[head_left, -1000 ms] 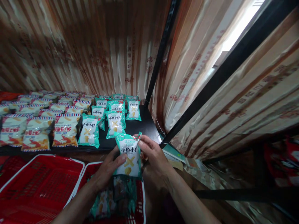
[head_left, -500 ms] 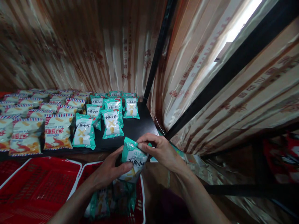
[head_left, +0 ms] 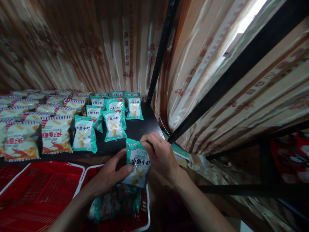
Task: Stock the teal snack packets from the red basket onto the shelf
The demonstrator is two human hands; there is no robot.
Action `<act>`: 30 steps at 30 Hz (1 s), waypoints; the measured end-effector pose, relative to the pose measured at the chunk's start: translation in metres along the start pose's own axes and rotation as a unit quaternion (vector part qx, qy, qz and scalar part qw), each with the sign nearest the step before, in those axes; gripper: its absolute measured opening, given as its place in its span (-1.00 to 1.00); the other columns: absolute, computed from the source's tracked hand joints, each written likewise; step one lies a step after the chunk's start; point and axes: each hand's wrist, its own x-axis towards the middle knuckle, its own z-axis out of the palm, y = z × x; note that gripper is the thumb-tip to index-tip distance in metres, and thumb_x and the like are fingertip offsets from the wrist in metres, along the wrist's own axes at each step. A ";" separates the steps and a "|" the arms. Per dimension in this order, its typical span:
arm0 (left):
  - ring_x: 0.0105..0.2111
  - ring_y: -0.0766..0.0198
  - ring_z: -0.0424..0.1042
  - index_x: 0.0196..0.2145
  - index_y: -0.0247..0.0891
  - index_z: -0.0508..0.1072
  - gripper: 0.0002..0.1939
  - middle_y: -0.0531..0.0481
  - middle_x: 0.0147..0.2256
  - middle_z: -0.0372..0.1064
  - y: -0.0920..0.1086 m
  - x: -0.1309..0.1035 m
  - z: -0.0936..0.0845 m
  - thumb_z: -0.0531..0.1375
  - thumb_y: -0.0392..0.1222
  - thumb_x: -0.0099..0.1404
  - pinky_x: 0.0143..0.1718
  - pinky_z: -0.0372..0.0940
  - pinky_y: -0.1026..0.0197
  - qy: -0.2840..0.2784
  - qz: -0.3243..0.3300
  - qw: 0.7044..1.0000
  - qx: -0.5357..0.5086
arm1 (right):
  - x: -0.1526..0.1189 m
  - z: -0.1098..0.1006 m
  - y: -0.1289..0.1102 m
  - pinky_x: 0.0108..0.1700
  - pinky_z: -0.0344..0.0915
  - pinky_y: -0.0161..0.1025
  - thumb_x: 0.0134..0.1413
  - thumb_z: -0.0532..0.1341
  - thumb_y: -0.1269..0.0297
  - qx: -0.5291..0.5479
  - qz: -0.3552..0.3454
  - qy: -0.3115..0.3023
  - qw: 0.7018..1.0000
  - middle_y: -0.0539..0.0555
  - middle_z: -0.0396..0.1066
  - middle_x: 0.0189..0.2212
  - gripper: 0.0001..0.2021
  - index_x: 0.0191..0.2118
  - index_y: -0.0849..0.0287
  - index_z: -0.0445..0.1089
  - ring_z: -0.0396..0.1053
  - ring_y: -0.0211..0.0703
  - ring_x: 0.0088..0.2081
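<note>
I grasp the packet (head_left: 137,170) between both hands: my left hand (head_left: 113,173) lays its thumb on the front, and my right hand (head_left: 160,155) pinches the upper right corner. In the head view, my left fingers are mostly hidden behind the packet, and my right fingertips are hard to make out. The packet hangs slightly tilted above the basket (head_left: 148,207), whose near side is cut off; the bags (head_left: 106,206) inside are dim and partly covered. My right wrist bends inward, knuckles up, near the shelf (head_left: 137,129).
</note>
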 end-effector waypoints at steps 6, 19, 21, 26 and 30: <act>-0.17 0.11 0.44 -0.10 -0.27 0.46 -0.55 -0.08 -0.17 0.49 0.002 0.008 0.002 0.22 0.08 0.14 -0.14 0.32 0.18 0.098 0.015 0.995 -0.006 | 0.000 0.006 0.000 -0.23 0.26 -0.31 0.21 0.06 0.37 0.047 0.000 -0.043 0.998 -0.01 0.39 -0.45 -0.81 -0.39 0.11 0.37 0.35 -0.24 -0.36; -0.35 0.17 0.49 -0.30 -0.22 0.42 -0.57 0.05 -0.41 0.50 0.026 -0.003 0.005 0.32 0.11 -0.05 -0.32 0.37 0.17 0.350 0.005 0.911 -0.217 | -0.012 0.025 -0.004 0.02 0.31 -0.05 -0.04 0.33 0.06 0.504 0.250 -0.082 0.823 0.19 0.36 -0.01 -0.24 0.23 0.06 0.00 0.35 -0.01 0.03; -0.36 0.16 0.48 -0.36 -0.20 0.42 -0.61 0.06 -0.45 0.48 0.038 -0.007 0.003 0.32 0.11 -0.07 -0.36 0.36 0.19 0.382 0.020 0.900 -0.209 | -0.016 0.031 -0.009 0.00 0.33 -0.07 -0.06 0.36 0.10 0.507 0.268 -0.109 0.812 0.18 0.36 0.00 -0.27 0.20 0.04 0.06 0.38 -0.01 0.00; -0.36 0.14 0.46 -0.48 -0.18 0.47 -0.70 0.05 -0.55 0.43 0.054 -0.016 -0.005 0.31 0.08 -0.09 -0.34 0.37 0.19 0.427 0.010 0.888 -0.167 | -0.023 0.051 -0.014 -0.14 0.38 -0.17 -0.06 0.36 0.14 0.537 0.313 -0.097 0.778 0.09 0.43 -0.10 -0.45 0.06 0.06 0.21 0.46 -0.09 -0.18; -0.33 0.13 0.47 -0.36 -0.24 0.49 -0.64 0.01 -0.44 0.49 0.043 -0.014 -0.016 0.34 0.03 -0.08 -0.30 0.37 0.16 0.379 0.038 0.892 -0.242 | -0.025 0.060 -0.006 -0.26 0.36 -0.25 -0.03 0.36 0.18 0.561 0.317 -0.070 0.762 0.03 0.49 -0.29 -0.56 -0.04 0.09 0.23 0.47 -0.15 -0.29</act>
